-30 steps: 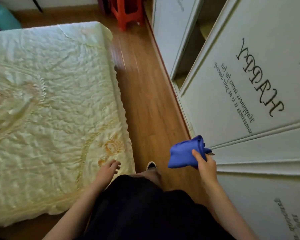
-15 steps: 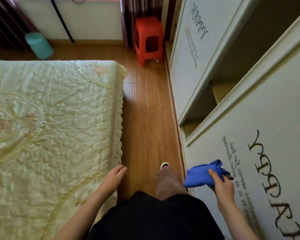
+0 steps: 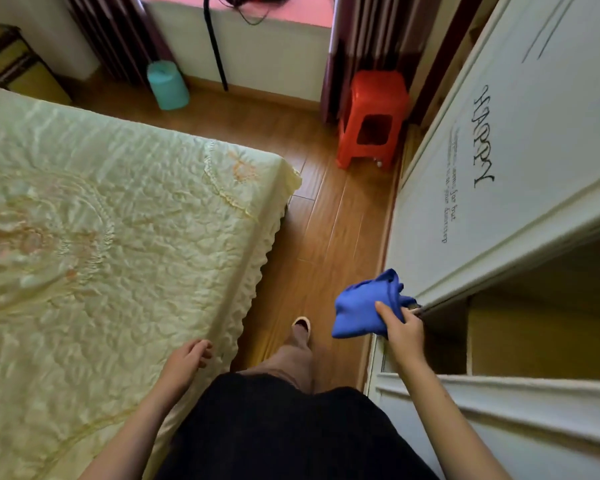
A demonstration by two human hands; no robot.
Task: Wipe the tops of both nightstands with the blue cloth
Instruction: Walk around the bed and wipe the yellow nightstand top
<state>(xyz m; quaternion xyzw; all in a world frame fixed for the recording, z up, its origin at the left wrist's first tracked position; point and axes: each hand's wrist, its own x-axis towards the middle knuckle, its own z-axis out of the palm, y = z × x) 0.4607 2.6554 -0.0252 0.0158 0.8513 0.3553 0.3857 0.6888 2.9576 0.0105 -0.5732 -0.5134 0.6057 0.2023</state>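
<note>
**Q:** Blue fabric at lower right — what is it, and how is it held?

**A:** It is the blue cloth point(image 3: 362, 306), bunched in the right hand point(image 3: 404, 336). The fingers point(image 3: 385, 311) are clenched over its near edge, thumb on top; the bulk of the cloth stands forward and to the left of the knuckles. The hand is just beside the wardrobe point(image 3: 499, 188), at the edge of an open compartment.

**Q:** And the other hand?

**A:** The left hand point(image 3: 187, 358) is released, fingers loosely curled, holding nothing. It lies at the side edge of the bed point(image 3: 118, 237); whether it touches the quilt cannot be told.

**Q:** Which way does the work lie from the cloth?

**A:** No nightstand top is plainly in view. The person stands in the floor strip point(image 3: 326, 220) between bed and wardrobe, one slippered foot point(image 3: 302, 325) forward, facing the bed's far corner and the window wall. A dark-framed piece of furniture point(image 3: 11, 60) shows at the far left, across the bed; it may be a nightstand, but that is a guess. If so, it lies well apart from the cloth, forward and far to the left, and nearer the empty left hand than the right.

**Q:** What stands in the way?

**A:** The bed itself fills the left side, so the likely path runs ahead along the floor and around the bed's corner. Farther on, a red stool point(image 3: 373, 119) stands against the wardrobe and a teal bin point(image 3: 168, 86) beside the window wall; a dark cord point(image 3: 215, 46) hangs down near the bin. The gap between bed corner and stool looks open.
</note>
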